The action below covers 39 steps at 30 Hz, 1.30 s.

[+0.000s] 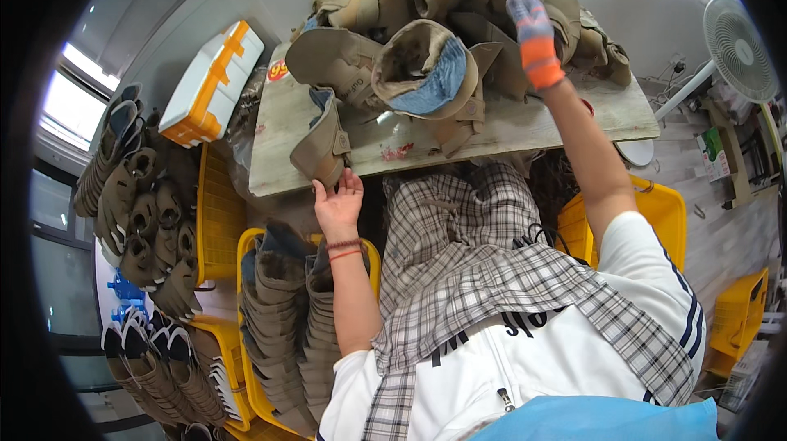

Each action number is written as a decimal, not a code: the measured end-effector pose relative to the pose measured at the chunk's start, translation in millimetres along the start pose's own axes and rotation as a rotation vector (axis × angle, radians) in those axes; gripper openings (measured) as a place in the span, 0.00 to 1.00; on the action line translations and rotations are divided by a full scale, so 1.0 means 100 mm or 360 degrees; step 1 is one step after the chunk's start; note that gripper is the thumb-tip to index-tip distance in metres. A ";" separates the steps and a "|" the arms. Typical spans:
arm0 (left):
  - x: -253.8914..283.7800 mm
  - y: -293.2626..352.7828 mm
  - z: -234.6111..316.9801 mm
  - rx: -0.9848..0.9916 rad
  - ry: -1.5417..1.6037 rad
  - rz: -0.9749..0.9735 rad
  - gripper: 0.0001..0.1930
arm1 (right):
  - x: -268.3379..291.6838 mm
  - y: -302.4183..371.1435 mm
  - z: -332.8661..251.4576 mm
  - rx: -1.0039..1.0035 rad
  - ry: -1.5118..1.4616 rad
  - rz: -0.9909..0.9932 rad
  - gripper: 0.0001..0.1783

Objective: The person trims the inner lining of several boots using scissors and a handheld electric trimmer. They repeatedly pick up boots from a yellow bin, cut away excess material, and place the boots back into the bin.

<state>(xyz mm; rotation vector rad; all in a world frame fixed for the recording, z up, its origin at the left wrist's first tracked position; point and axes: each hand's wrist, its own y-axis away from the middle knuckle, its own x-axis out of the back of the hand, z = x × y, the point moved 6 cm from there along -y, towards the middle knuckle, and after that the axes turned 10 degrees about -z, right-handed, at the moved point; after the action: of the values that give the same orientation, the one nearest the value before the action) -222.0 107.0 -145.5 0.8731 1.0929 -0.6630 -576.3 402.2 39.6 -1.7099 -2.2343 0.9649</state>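
Note:
At the table's near left edge, my bare left hand (338, 210) is palm up, thumb and fingers around the lower end of a tan boot upper (318, 150) with a strap and blue lining. My right hand (534, 35), in a grey glove with an orange cuff, stretches over the far pile with its fingers extended. It is nearest the heaped tan boot uppers (361, 2); whether it touches one I cannot tell. Between my hands, another upper with a fleecy, blue-lined opening (438, 80) rests on the pale table (373, 156).
A yellow crate (243, 277) of stacked uppers stands beside my left forearm. More uppers (139, 220) are piled at far left, near a white foam box with orange tape (209, 84). On the right are a white fan (738, 47) and a yellow crate (668, 215).

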 end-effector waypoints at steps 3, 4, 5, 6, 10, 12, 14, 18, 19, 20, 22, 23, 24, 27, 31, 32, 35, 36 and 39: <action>-0.03 0.01 0.02 -0.0097 -0.0163 -0.0056 0.24 | -0.40 0.76 -0.14 0.0019 0.1245 -0.0448 0.39; 0.01 0.04 -0.03 -0.0078 -0.0236 -0.0018 0.23 | -0.49 0.83 -0.09 -0.0109 0.1497 -0.0525 0.41; 0.00 0.08 -0.12 -0.0053 -0.0307 0.0016 0.22 | -0.53 0.87 -0.04 -0.0238 0.1753 -0.0600 0.42; -0.08 0.09 -0.29 0.0094 -0.0393 -0.0136 0.21 | -0.52 0.83 0.04 -0.0245 0.1641 -0.0574 0.42; -0.54 0.11 -1.03 0.0480 -0.0603 -0.0626 0.27 | -0.34 0.82 0.26 -0.0075 0.1645 -0.0507 0.36; -0.60 0.00 -1.24 0.0605 -0.0529 -0.0387 0.25 | -0.25 0.84 0.24 0.0079 0.1702 -0.0388 0.34; -0.62 -0.17 -1.33 0.0658 -0.0466 -0.0305 0.23 | -0.23 0.91 0.03 0.0345 0.1592 -0.0493 0.33; -0.52 -0.63 -1.31 0.0709 -0.0519 -0.0308 0.15 | -0.50 1.34 -0.49 0.0652 0.1780 -0.1110 0.30; -0.48 -0.72 -1.32 0.0738 -0.0568 -0.0272 0.13 | -0.51 1.39 -0.49 0.0640 0.1849 -0.1234 0.29; -0.52 -0.71 -1.34 0.0702 -0.0611 -0.0098 0.07 | -0.47 1.37 -0.53 0.0580 0.1996 -0.1319 0.28; -0.49 -0.84 -1.25 0.0694 -0.0631 -0.0095 0.05 | -0.45 1.40 -0.65 0.0713 0.1936 -0.1471 0.24; -0.44 -0.94 -1.19 0.0695 -0.0599 -0.0115 0.05 | -0.42 1.49 -0.57 0.0543 0.2059 -0.1641 0.22; -0.42 -0.98 -1.18 0.0712 -0.0550 -0.0071 0.06 | -0.36 1.60 -0.50 0.0357 0.2183 -0.1806 0.21; -0.47 -0.98 -1.21 0.0402 -0.0472 0.0068 0.08 | -0.22 1.96 -0.65 0.0463 0.2075 -0.1867 0.17; -0.40 -0.92 -1.23 0.0557 -0.0323 -0.0571 0.10 | -0.23 2.41 -0.92 0.0472 0.1983 -0.1741 0.15; -0.44 -0.78 -1.20 0.0532 -0.0446 -0.0582 0.18 | -0.22 2.48 -0.96 0.0445 0.1946 -0.1677 0.14; -0.29 -0.24 -0.93 0.0500 -0.1082 -0.0432 0.17 | -0.30 2.65 -1.10 0.0360 0.1832 -0.1595 0.13; -0.24 -0.01 -0.84 0.0438 -0.1360 -0.0475 0.20 | -0.34 2.68 -1.16 0.0334 0.1795 -0.1584 0.13; -0.08 0.70 -0.84 0.0577 -0.1622 -0.0575 0.17 | -0.53 2.84 -1.24 0.0317 0.1513 -0.1603 0.12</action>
<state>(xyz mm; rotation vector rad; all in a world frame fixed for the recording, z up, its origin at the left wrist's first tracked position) -207.4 215.0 -136.3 0.4989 0.1909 -1.4344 -269.3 440.1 -15.8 -0.5234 -1.7946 0.0622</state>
